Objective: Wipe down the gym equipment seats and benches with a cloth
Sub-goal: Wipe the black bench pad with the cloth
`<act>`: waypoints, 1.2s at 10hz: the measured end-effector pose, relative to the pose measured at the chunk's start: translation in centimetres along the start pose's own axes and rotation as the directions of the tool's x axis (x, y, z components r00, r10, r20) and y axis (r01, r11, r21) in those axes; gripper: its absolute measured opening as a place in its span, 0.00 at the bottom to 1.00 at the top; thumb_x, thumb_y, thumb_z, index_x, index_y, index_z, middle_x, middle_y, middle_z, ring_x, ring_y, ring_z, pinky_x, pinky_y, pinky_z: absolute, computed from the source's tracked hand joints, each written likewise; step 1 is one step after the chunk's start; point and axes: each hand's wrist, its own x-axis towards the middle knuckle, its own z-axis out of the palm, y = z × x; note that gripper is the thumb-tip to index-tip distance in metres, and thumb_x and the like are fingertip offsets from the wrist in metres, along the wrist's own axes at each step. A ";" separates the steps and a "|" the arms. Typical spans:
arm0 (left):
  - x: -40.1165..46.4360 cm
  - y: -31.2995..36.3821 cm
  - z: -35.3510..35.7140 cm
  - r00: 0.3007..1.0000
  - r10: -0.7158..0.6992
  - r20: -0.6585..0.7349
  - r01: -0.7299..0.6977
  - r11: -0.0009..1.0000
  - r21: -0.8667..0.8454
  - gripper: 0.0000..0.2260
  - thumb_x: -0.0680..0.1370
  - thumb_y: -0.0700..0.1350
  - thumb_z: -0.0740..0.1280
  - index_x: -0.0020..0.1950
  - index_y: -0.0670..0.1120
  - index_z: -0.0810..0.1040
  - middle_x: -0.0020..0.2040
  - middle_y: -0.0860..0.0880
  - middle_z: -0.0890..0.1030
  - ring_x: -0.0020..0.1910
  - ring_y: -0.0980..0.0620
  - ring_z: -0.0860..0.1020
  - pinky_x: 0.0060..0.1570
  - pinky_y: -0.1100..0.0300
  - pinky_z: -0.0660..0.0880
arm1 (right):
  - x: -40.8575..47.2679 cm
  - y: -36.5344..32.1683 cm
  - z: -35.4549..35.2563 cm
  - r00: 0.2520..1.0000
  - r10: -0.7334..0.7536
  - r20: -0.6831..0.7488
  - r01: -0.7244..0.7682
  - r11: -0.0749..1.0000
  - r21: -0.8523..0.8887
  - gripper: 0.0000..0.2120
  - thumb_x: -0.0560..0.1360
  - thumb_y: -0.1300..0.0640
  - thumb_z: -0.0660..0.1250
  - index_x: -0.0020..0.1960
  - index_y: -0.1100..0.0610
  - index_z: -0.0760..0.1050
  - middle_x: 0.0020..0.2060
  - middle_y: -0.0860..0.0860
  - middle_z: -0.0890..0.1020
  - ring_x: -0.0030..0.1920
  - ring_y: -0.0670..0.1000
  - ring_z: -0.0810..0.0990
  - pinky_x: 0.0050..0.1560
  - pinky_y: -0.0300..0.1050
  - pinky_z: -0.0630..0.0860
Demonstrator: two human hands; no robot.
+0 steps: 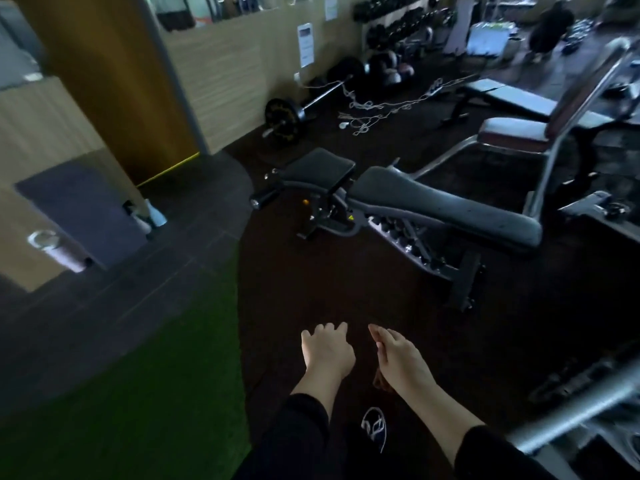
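Head view is filled by a dim gym floor, with both hands held out low in front of the body; the left hand (327,351) is seen from the back, its fingers loosely curled and holding nothing; the right hand (398,358) is turned edge-on, its fingers fairly straight, and a small brownish shape hangs just beneath its palm, which may be the cloth (380,378), though blur and shadow prevent it from being told for certain, so whether anything is pinched there cannot be told. Ahead, well apart from the hands, an adjustable bench is set on the dark rubber floor; its square seat pad (317,168) lies toward the wall and its long back pad (443,206) is tilted up toward the right, presumably left at an incline for pressing; no contact with either pad is made yet. Beyond it, a second seat (512,131) with a reddish edge is mounted on a grey machine frame (568,133), and a flat bench (509,93) is seen farther back. A loaded barbell (287,119) is laid on the floor near the panelled wall, beside a tangle of pale rope (384,105); a strip of green turf (138,393) runs at the lower left. It is judged that the wiping of these pads is not yet begun; the hands seem carried forward on an approach toward the nearest bench.
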 end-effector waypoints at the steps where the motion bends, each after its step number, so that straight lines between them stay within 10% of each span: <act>1: 6.3 1.6 -2.9 0.999 0.045 -0.019 -0.045 0.999 0.017 0.22 0.82 0.49 0.55 0.76 0.51 0.60 0.69 0.49 0.72 0.68 0.48 0.68 0.68 0.47 0.61 | 6.1 1.5 -2.0 0.998 0.033 -0.050 -0.033 0.999 -0.006 0.21 0.81 0.55 0.55 0.74 0.49 0.62 0.66 0.49 0.73 0.65 0.48 0.73 0.63 0.41 0.72; 7: 33.3 16.4 -13.5 0.872 0.479 0.097 -0.488 0.865 0.116 0.22 0.81 0.50 0.55 0.76 0.51 0.61 0.71 0.49 0.70 0.70 0.48 0.67 0.69 0.46 0.60 | 27.4 13.3 -10.1 0.902 0.393 -0.179 -0.372 0.918 0.140 0.19 0.81 0.48 0.50 0.69 0.49 0.68 0.66 0.48 0.74 0.65 0.48 0.71 0.63 0.39 0.67; 12: 50.7 27.8 -18.8 0.643 0.730 0.231 -0.765 0.599 0.234 0.22 0.81 0.50 0.55 0.76 0.51 0.61 0.71 0.50 0.70 0.70 0.48 0.67 0.69 0.47 0.60 | 40.0 19.1 -16.0 0.635 0.709 -0.307 -0.650 0.705 0.283 0.20 0.82 0.58 0.54 0.74 0.56 0.62 0.69 0.50 0.70 0.69 0.46 0.68 0.69 0.38 0.64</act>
